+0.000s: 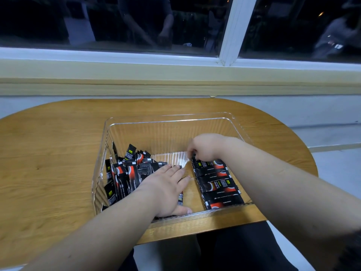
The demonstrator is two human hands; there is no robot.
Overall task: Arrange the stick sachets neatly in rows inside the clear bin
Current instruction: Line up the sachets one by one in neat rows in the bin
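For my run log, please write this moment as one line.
left hand flat on loose sachets | right hand fingers curled on far sachet of row | clear bin on table

A: First entry?
B: Table (48,153), wood-grain top, rounded ends, standing before a pale wall (273,108).
A: Above the wall?
B: Ledge (136,75), pale yellow-green, running the full width. Window frame (237,30), white, one upright bar between two panes.
A: The glass?
B: Panes (97,20), dark, carrying dim reflections of figures.
A: Lower right?
B: Floor (336,163), pale grey, beside the table.
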